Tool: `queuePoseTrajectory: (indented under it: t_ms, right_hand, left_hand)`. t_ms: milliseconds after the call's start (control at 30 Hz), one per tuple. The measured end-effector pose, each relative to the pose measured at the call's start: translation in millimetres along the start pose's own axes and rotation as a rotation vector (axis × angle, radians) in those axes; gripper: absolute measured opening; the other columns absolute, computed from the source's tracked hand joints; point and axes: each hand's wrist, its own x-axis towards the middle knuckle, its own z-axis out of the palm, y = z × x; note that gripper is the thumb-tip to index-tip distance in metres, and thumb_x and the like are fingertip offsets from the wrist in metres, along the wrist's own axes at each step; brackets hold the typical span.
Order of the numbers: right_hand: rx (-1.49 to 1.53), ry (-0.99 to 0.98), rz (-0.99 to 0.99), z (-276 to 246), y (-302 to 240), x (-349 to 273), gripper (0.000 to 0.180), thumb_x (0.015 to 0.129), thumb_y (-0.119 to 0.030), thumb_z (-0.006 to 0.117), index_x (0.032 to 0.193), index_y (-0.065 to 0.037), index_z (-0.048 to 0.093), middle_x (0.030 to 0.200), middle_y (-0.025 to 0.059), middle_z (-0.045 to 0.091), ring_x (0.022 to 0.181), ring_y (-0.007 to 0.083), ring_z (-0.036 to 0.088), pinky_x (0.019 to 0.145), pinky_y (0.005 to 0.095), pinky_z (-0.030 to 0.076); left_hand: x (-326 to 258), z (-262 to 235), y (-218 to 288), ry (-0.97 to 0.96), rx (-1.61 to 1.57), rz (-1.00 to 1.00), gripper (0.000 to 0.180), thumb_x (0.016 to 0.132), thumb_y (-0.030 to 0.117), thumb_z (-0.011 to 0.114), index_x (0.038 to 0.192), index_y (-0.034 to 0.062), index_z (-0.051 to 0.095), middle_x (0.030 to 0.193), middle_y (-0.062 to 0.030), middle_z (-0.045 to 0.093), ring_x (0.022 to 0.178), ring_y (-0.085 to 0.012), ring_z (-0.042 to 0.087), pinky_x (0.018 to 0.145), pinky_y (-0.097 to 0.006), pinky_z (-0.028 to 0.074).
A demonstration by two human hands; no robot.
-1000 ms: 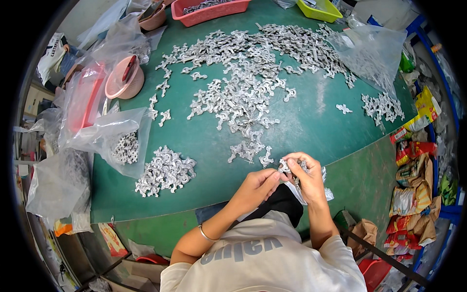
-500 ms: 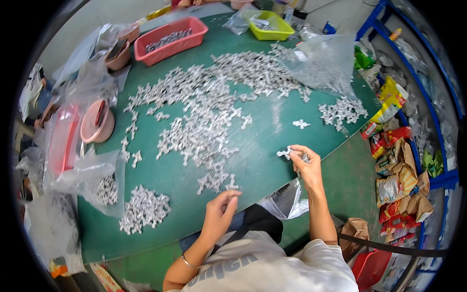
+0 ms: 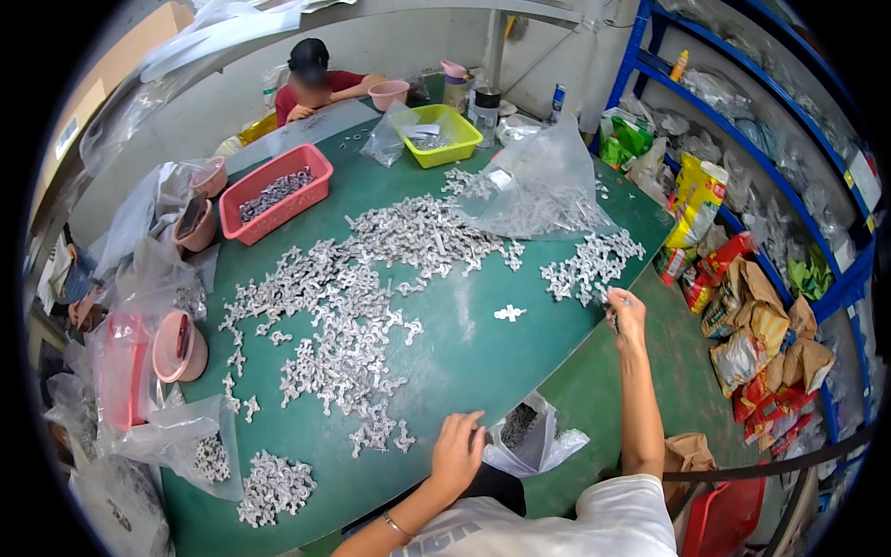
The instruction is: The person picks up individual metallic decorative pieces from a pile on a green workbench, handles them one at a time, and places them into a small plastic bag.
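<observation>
My right hand (image 3: 626,314) is at the table's right edge, beside a small pile of grey metal parts (image 3: 592,265). Its fingers are curled around some small grey metal parts, mostly hidden by the hand. Near the front edge rests my left hand (image 3: 458,452), loosely bent with fingers a little apart and nothing visible in it. A single grey metal part (image 3: 510,314) lies alone on the green table (image 3: 464,371) between the hands. The large heap of similar parts (image 3: 343,306) spreads over the middle.
Beyond the heap stand a pink tray (image 3: 277,212) and a yellow-green basket (image 3: 444,135). A clear plastic bag (image 3: 543,181) lies behind the right pile. Another person (image 3: 320,88) sits at the far side. Below the front edge hangs an open bag (image 3: 529,436); blue shelving (image 3: 640,46) stands right.
My right hand has moved away and rightward to the small pile, carrying the metal parts. The view has lifted, showing the person at the far side. My left hand stays near the front edge.
</observation>
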Motion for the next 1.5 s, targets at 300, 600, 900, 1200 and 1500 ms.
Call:
queuePoseTrajectory:
  t_ms: [300,600,900,1200,1500]
  right_hand:
    - [0.095,0.001,0.060,-2,-14,30,0.029,0.075,-0.006,0.063,0.100,0.007,0.055,0.067,0.0071,0.058,0.045,0.0108,0.049,0.038,0.0225,0.035]
    - [0.065,0.319,-0.058,20,-10,195,0.018,0.070,-0.004,0.061,0.087,0.002,0.062,0.067,0.0073,0.060,0.048,0.0141,0.052,0.042,0.0256,0.041]
    - [-0.360,0.474,0.117,45,-31,292,0.026,0.068,-0.014,0.062,0.092,-0.004,0.064,0.101,0.0190,0.060,0.097,0.0323,0.057,0.084,0.0378,0.045]
    - [-0.285,0.185,-0.673,44,-52,224,0.017,0.080,-0.020,0.061,0.088,-0.004,0.064,0.067,0.0031,0.062,0.050,0.0062,0.048,0.042,0.0220,0.038]
    - [-0.542,-1.007,-0.399,134,-67,-103,0.019,0.071,-0.011,0.066,0.088,-0.003,0.064,0.063,0.0028,0.055,0.060,0.0074,0.049,0.056,0.0236,0.040]
  left_hand:
    - [19,14,9,0.001,-0.153,-0.240,0.031,0.073,0.001,0.060,0.103,0.0028,0.053,0.080,-0.0103,0.049,0.070,-0.0228,0.048,0.065,-0.032,0.041]
    - [29,33,2,-0.010,0.007,-0.026,0.052,0.067,0.002,0.068,0.112,0.0001,0.044,0.082,-0.0063,0.044,0.068,-0.0150,0.040,0.058,-0.024,0.036]
    - [35,38,20,-0.020,-0.049,-0.132,0.060,0.062,0.005,0.074,0.113,0.0005,0.044,0.083,-0.0052,0.047,0.066,-0.0116,0.042,0.054,-0.022,0.036]
    - [28,32,7,-0.055,-0.074,-0.176,0.058,0.071,0.013,0.070,0.118,0.0003,0.040,0.088,-0.0121,0.047,0.072,-0.0221,0.046,0.065,-0.029,0.042]
    - [33,16,13,-0.078,-0.180,-0.127,0.048,0.075,0.008,0.063,0.118,0.0044,0.042,0.088,-0.0090,0.046,0.075,-0.0204,0.046,0.067,-0.030,0.041]
